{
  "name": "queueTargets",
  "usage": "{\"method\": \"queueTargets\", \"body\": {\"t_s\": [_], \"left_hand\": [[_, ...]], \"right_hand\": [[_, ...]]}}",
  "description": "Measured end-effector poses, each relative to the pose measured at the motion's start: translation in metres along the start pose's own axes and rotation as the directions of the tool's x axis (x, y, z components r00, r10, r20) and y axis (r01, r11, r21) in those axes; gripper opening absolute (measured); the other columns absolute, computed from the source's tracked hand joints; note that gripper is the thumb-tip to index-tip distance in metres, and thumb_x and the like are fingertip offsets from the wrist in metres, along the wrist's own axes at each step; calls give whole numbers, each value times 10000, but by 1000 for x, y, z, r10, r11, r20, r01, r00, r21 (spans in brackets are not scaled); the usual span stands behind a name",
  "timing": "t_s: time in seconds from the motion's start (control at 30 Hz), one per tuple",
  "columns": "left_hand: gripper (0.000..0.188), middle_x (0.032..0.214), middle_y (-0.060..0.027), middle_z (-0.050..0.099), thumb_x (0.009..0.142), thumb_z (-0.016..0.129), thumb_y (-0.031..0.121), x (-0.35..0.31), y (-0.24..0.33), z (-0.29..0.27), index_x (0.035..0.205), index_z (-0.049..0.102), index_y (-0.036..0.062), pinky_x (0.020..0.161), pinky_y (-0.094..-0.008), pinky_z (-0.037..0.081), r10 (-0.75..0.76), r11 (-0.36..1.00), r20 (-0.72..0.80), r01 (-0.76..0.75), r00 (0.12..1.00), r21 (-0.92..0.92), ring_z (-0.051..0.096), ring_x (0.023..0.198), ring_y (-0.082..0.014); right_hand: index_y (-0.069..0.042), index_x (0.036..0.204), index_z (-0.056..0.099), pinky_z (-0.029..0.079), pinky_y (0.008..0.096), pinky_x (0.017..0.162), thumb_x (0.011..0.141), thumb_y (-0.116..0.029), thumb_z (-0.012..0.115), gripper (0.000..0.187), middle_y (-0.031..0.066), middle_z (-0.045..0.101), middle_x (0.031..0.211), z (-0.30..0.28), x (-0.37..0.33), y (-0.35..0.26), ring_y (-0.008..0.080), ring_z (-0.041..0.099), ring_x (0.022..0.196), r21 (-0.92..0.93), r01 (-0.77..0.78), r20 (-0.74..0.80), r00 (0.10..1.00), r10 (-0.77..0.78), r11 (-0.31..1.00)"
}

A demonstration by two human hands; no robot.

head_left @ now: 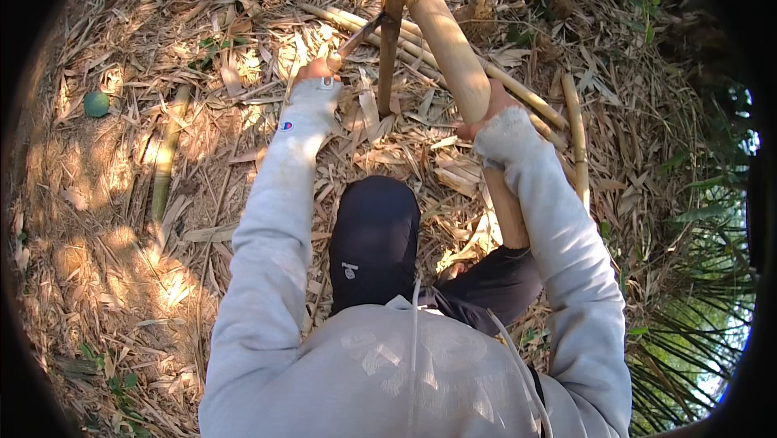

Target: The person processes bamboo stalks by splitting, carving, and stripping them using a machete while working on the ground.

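Observation:
My left hand (318, 71) is closed around the handle of a knife (360, 37). Its dark blade points up and to the right, meeting or passing behind an upright brown stake (391, 38); which of the two, I cannot tell. On the other side, my right hand (490, 108) grips a thick pale bamboo pole (450, 46) that slants toward the top of the view, close to the stake. Below my right wrist another bamboo length (507, 210) shows, running down to my bent leg. Whether it belongs to the same pole is hidden by my sleeve.
Thinner bamboo poles (526, 96) lie beyond my hands, and a short one (575, 139) rests at the right. A greenish bamboo piece (168, 155) lies at the left, near a round green leaf (96, 103). Dry leaf litter covers the ground; spiky green fronds (688, 341) edge the right.

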State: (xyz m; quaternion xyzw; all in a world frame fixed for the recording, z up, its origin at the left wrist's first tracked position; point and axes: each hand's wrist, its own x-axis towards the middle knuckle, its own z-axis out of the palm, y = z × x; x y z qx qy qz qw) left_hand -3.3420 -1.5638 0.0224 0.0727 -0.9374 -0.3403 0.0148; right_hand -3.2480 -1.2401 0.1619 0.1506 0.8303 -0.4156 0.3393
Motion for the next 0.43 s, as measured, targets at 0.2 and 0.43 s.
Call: {"method": "queueTargets", "body": {"t_s": [0.2, 0.43], "left_hand": [[240, 927, -165, 698, 816, 684, 238, -20, -32, -2, 1033, 685, 135, 769, -404, 533, 120, 978, -77, -105, 990, 178, 672, 873, -337], [260, 995, -160, 691, 830, 695, 261, -4, -54, -13, 1030, 663, 97, 849, -443, 522, 69, 977, -18, -64, 997, 206, 653, 965, -360]], "right_hand": [[-44, 1340, 477, 500, 392, 892, 510, -258, 873, 944, 165, 648, 1121, 33, -91, 35, 280, 631, 1033, -287, 385, -489, 728, -480, 877], [-32, 1222, 576, 514, 376, 958, 539, -89, 866, 745, 117, 666, 1096, -18, -245, -56, 252, 644, 961, -615, 494, -767, -195, -611, 614]]}}
